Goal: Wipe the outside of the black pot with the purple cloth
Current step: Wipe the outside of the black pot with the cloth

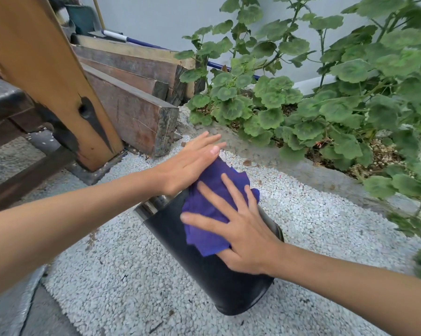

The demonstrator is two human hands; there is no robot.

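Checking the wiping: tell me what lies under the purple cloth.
The purple cloth lies on the black pot's side wall, pressed flat by the right hand; the left hand rests at its top edge. The wall beneath the cloth is hidden.

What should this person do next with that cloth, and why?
Probably slide the right hand and the purple cloth down the side of the black pot toward its near end. The cloth covers only the upper part of the wall, the lower part is bare, and the left hand lies flat at the top, seemingly steadying the tilted pot.

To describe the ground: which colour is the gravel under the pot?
White to pale grey gravel, seen in the head view.
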